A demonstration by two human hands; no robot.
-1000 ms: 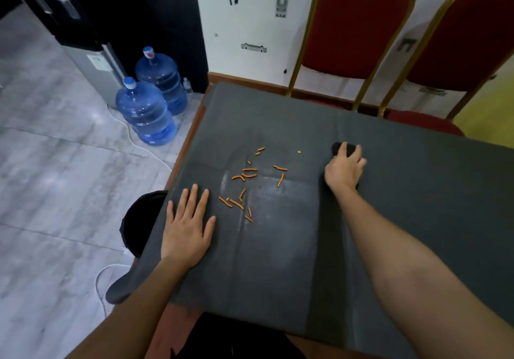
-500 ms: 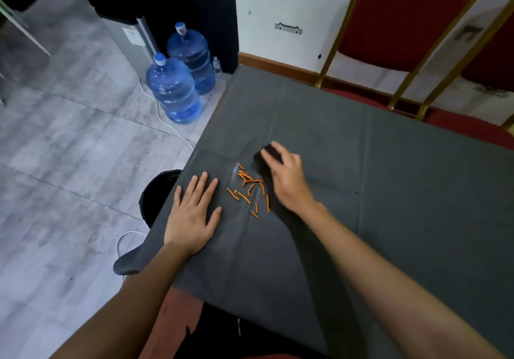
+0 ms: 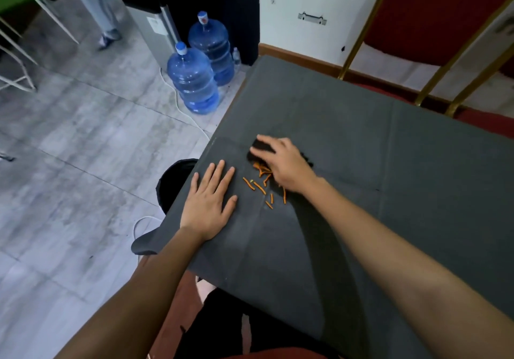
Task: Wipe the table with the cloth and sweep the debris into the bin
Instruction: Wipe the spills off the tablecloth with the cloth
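So the right hand [image 3: 283, 164] has dragged the dark cloth [image 3: 261, 147] well across the table [image 3: 417, 178] over the last second — it was out in the middle, and now it sits right up against the orange debris [image 3: 262, 185], with the fingers curled over the cloth and pressing it flat. The bits were scattered loosely a second ago; now they're bunched into a tight little cluster between the two hands, a few partly tucked under the right palm. That tells me the sweep is working and the pile is heading the right way.

The left hand [image 3: 210, 203] hasn't budged — it's spread flat, palm down, on the grey covering near the table's left edge, holding nothing. I'd guess it's pinning the covering so it doesn't slide.

The bin [image 3: 173, 180] is the dark round thing on the floor just past that edge, right below the left hand's fingers, mostly hidden by the table — hard to tell how far its mouth reaches under the edge.

The camera has also swung left and closer, so more floor and the water jugs [image 3: 194, 80] show. Nothing has gone into the bin yet, as far as I can see; the left hand probably needs to clear out of the path first.
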